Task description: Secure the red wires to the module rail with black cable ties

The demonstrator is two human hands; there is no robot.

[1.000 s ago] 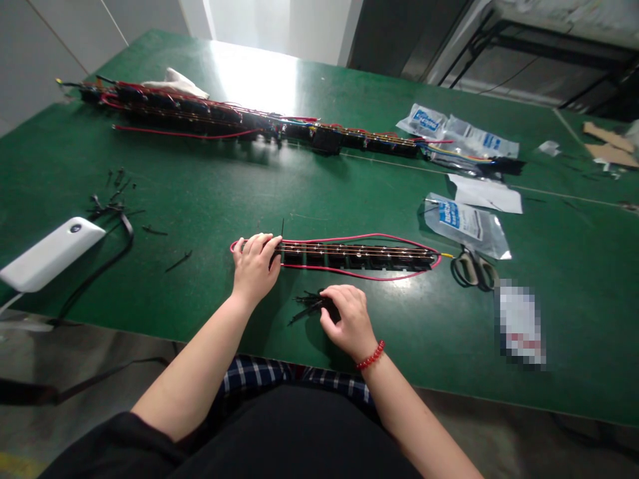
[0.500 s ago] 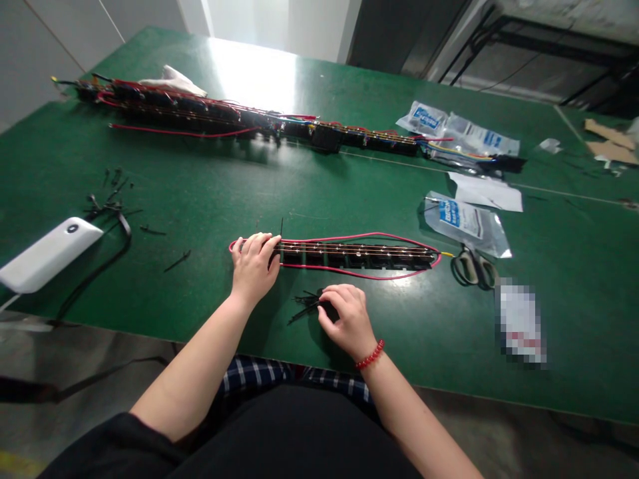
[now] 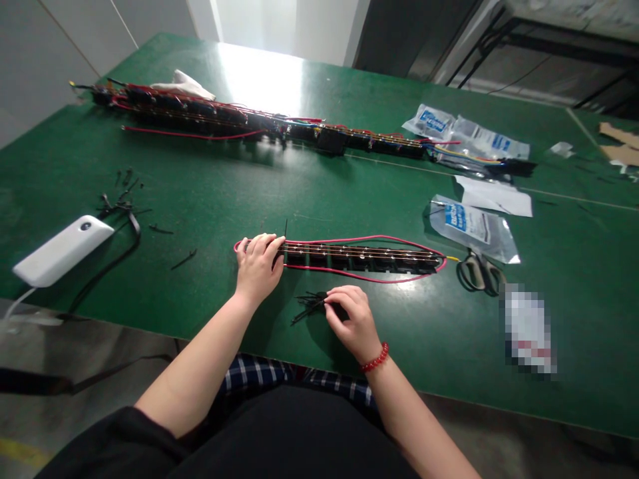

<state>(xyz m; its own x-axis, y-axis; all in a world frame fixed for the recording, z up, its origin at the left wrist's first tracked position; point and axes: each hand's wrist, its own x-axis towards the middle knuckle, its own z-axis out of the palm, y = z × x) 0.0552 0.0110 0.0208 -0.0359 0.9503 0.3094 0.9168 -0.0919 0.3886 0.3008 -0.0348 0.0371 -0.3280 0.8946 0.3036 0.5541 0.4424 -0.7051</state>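
Right hand (image 3: pixel 352 324) has shifted — fingers (image 3: pixel 333 300) now pinch the cable ties (image 3: pixel 309 307)

This place is understood to be an electrical assembly workshop. A long green-topped workbench (image 3: pixel 164 193) is seen, and on it are laid a long black wiring harness with red wires (image 3: pixel 200 120), thin black plastic cable ties (image 3: pixel 309 307) and beige-handled steel scissors (image 3: pixel 479 273).

The green workbench (image 3: pixel 200 189) carries two wired relay strips (image 3: pixel 359 258), one pair of scissors (image 3: pixel 479 273) and one white power bank (image 3: pixel 62 249). One left hand (image 3: pixel 258 269) and one right hand (image 3: pixel 352 322) show.
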